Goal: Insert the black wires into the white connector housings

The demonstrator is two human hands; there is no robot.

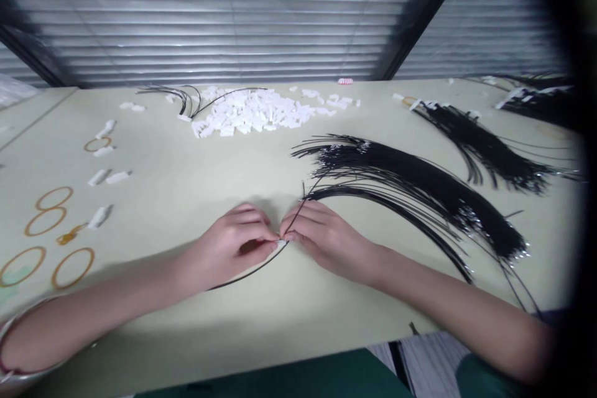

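My left hand pinches a small white connector between thumb and fingertips, mostly covered by them. Right beside it, my right hand is closed in a pinch at the same spot, on a thin black wire. That wire curves under my left hand and also rises past the right fingers. Whether its tip sits inside the connector is hidden by my fingertips. Close to my right hand lies a thick bundle of black wires with shiny metal ends.
A heap of white connectors lies at the back, with a few wires beside it. More wire bundles rest at the right. Rubber bands and loose white connectors are scattered on the left. Window blinds stand behind the table.
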